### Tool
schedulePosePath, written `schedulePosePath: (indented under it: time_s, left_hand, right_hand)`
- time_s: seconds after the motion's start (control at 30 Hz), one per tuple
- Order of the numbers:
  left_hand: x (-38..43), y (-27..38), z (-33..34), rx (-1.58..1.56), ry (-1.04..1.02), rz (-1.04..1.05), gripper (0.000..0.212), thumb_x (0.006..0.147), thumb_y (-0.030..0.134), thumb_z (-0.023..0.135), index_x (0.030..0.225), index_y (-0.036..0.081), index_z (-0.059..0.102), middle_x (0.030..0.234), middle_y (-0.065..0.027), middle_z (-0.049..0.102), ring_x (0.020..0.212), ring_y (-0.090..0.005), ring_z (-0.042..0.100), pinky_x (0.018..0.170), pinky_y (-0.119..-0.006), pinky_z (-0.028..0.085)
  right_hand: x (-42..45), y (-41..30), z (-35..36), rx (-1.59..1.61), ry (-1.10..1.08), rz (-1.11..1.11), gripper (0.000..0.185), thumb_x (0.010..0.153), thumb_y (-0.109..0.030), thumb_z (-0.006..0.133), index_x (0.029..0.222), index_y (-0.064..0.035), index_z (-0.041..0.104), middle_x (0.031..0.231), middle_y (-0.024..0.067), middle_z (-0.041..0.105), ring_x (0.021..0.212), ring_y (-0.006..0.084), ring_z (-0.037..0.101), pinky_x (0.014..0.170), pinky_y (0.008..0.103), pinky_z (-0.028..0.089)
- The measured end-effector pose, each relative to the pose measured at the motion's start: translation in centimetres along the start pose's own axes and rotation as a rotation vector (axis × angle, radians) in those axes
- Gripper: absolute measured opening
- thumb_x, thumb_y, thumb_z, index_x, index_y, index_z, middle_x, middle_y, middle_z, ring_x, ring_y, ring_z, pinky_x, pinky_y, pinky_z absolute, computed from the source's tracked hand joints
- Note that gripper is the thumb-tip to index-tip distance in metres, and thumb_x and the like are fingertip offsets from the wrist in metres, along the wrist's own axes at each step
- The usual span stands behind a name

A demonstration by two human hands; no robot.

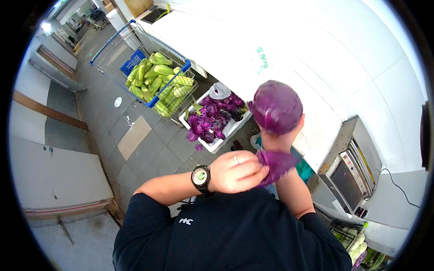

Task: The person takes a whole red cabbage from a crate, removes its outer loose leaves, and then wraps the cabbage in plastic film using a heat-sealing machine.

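A head of red cabbage [277, 107] rests on my right hand [284, 137], which grips it from beneath, its fingers mostly hidden behind the head. Below it my left hand [239, 172], with a ring and a wristwatch [200, 179], pinches a loose purple cabbage leaf [276, 166] that lies in front of my right wrist. To the left, a white foam box [217, 146] on the floor holds many torn purple leaves [210, 118] and a white foam mesh sleeve [219, 91].
A shopping cart [156, 101] full of corn in green husks [154, 76] stands beyond the box. A long white counter [230, 50] runs along the wall, with a metal wrapping machine [349, 172] at its near right. Crated vegetables [357, 245] sit at the lower right. Leaf scraps [236, 145] lie on the tiles.
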State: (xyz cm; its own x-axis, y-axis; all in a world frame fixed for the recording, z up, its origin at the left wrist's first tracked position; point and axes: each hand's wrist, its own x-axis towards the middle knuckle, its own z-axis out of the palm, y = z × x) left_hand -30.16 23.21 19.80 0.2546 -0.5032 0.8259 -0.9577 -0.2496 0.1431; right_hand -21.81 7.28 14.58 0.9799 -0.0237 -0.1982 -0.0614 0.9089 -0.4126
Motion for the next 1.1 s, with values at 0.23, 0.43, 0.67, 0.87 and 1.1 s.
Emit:
schedulePosePath:
  time_s: [0.23,0.43,0.67,0.87,1.1]
  left_hand:
    - [-8.5,-7.7,-3.4,0.031,-0.025,-0.837,0.032,0.079,0.001,0.072,0.11,0.003,0.063,0.093,-0.0105,0.067,0.08,-0.0253,0.066,0.073,-0.036,0.054]
    - [-16.2,-18.4,-3.2,0.203,-0.037,-1.137,0.058,0.077,0.011,0.078,0.129,0.001,0.055,0.121,-0.0192,0.06,0.112,-0.0347,0.062,0.095,-0.041,0.051]
    - [-6.8,-15.1,0.9,-0.795,0.033,-0.978,0.076,0.089,0.019,0.075,0.152,0.006,0.034,0.149,-0.0118,0.043,0.139,-0.0262,0.042,0.114,-0.043,0.037]
    - [-2.7,-12.7,0.6,-0.759,0.059,-0.95,0.08,0.078,0.02,0.084,0.145,0.004,0.045,0.139,-0.0108,0.05,0.129,-0.0245,0.051,0.101,-0.038,0.046]
    - [-3.0,-11.5,1.6,-0.581,0.123,-1.002,0.056,0.086,0.006,0.077,0.136,0.003,0.052,0.129,-0.0055,0.055,0.114,-0.0122,0.058,0.092,-0.026,0.05]
  right_hand:
    - [2.8,-0.6,-1.1,0.068,0.13,0.001,0.075,0.091,-0.073,0.039,0.144,-0.0209,0.047,0.148,0.0077,0.049,0.135,0.035,0.048,0.109,0.0569,0.043]
    - [1.2,1.1,-1.8,0.141,0.177,0.016,0.06,0.099,-0.056,0.044,0.143,-0.0158,0.049,0.147,0.0114,0.051,0.135,0.0363,0.049,0.114,0.0539,0.04]
    - [1.0,2.3,-2.6,0.058,-0.008,0.183,0.074,0.094,-0.075,0.033,0.147,-0.0251,0.044,0.15,0.0056,0.047,0.137,0.0331,0.046,0.105,0.0599,0.044]
    - [1.8,0.0,-2.0,-0.085,-0.107,0.169,0.084,0.09,-0.078,0.038,0.151,-0.0201,0.04,0.152,0.0086,0.045,0.139,0.0306,0.044,0.113,0.0507,0.039]
    - [2.3,0.8,-2.7,-0.03,-0.092,0.162,0.087,0.088,-0.079,0.042,0.151,-0.0187,0.038,0.151,0.0122,0.044,0.136,0.0339,0.047,0.108,0.0542,0.045]
